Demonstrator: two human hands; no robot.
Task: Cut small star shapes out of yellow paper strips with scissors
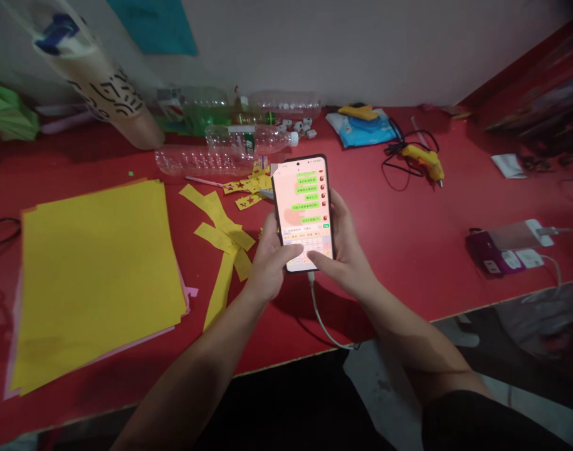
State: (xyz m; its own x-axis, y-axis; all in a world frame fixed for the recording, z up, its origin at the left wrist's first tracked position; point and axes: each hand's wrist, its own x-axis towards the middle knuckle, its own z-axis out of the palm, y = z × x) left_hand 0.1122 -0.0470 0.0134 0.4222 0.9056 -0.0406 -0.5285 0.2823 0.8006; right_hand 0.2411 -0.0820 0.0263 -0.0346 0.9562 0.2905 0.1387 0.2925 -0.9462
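A smartphone with a lit chat screen is held upright above the red table, a white cable hanging from its bottom. My left hand wraps the phone's left edge, thumb on the lower screen. My right hand grips the right edge, its thumb also on the keyboard area.
A stack of yellow paper sheets lies at the left, with yellow strips beside it. Clear plastic bottles lie at the back. A yellow glue gun, a blue packet and a power strip sit at the right.
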